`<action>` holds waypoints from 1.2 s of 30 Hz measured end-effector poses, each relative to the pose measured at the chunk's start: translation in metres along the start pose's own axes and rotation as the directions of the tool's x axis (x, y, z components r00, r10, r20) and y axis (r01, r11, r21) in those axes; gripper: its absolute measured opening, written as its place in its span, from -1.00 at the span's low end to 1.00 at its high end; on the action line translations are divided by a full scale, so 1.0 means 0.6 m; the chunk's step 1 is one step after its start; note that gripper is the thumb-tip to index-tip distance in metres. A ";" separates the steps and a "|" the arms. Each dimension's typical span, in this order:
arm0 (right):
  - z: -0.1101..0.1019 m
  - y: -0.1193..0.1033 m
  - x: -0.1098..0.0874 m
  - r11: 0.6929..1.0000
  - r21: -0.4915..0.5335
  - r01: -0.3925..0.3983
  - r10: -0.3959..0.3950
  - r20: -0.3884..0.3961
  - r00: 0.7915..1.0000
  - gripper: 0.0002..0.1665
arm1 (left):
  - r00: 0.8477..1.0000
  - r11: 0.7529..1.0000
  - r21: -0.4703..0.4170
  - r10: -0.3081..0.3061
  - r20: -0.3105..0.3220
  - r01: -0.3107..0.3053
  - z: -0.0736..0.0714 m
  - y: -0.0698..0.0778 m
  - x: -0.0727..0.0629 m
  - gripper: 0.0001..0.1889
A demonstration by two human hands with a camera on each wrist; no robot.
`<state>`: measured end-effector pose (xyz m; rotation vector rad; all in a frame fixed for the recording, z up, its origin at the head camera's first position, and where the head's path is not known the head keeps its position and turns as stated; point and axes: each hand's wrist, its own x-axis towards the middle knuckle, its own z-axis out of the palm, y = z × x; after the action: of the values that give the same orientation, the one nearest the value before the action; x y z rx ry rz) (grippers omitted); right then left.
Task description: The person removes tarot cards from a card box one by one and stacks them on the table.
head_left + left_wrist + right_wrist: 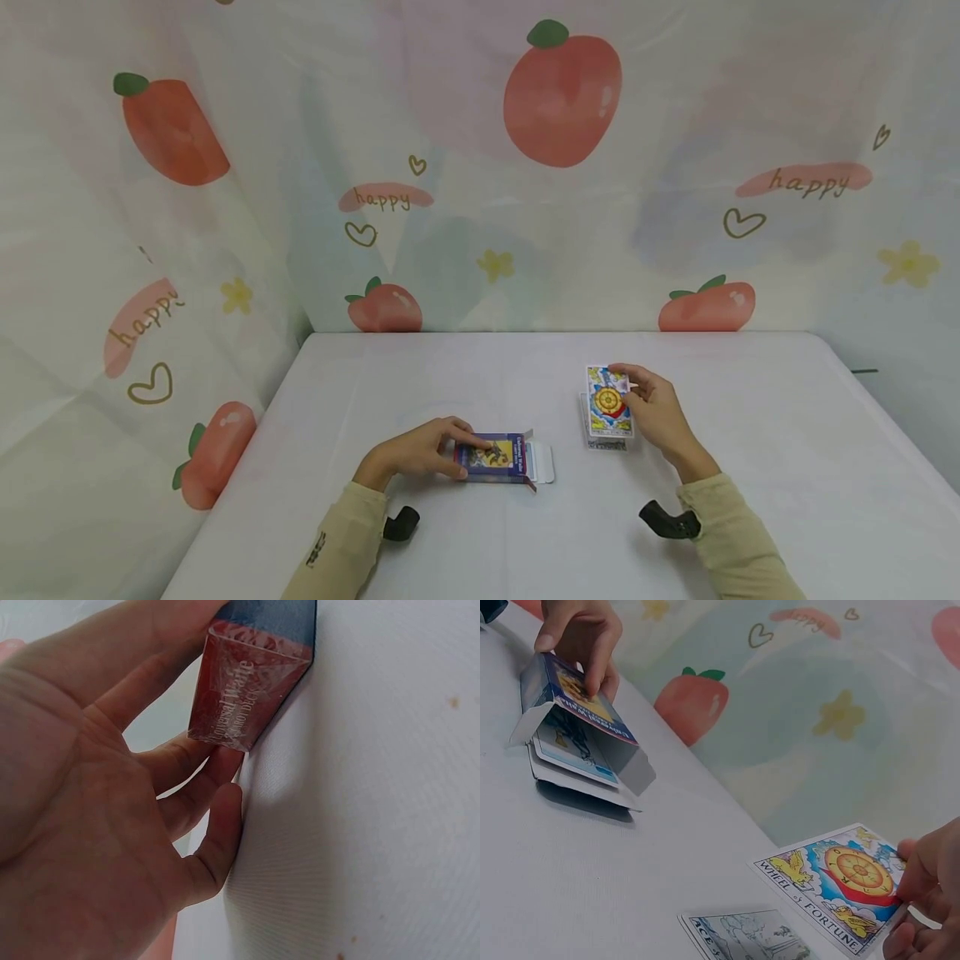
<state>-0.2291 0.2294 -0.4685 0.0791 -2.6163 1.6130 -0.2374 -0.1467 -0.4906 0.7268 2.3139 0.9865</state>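
Note:
My left hand (pixel 420 450) grips a blue tarot card box (pixel 501 460) lying on the table, fingers over its top and thumb at its near side. The box's open end with its white flap (pixel 543 463) points right. Inside that end, in the right wrist view, a card (pixel 574 754) shows. My right hand (pixel 662 414) pinches the right edge of a Wheel of Fortune card (pixel 840 889). Below this card lies a small pile whose top card (pixel 754 939) reads "ACE"; the held card hides much of it. The left wrist view shows the box's red end (pixel 244 690).
A white cloth covers the table (pixel 420 383). Behind it and at the left hang pale curtains (pixel 450 242) printed with fruit, hearts and the word "happy". Black curved pieces (pixel 670 522) stick out beside both sleeves.

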 end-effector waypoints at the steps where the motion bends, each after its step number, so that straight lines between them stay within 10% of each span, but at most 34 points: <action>1: 0.000 0.002 0.001 1.000 0.000 0.000 0.000 0.003 1.000 -0.46 | 1.000 1.000 -0.002 -0.002 -0.001 0.002 0.000 0.000 0.000 -0.50; 36: 0.018 0.043 0.008 0.993 -0.088 -0.073 0.080 0.086 0.993 -0.38 | 1.000 1.000 -0.008 -0.001 -0.010 0.001 0.001 0.002 0.000 -0.50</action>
<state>-0.2365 0.2312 -0.4959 0.0478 -2.7847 1.5528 -0.2369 -0.1457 -0.4903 0.7193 2.3178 1.0009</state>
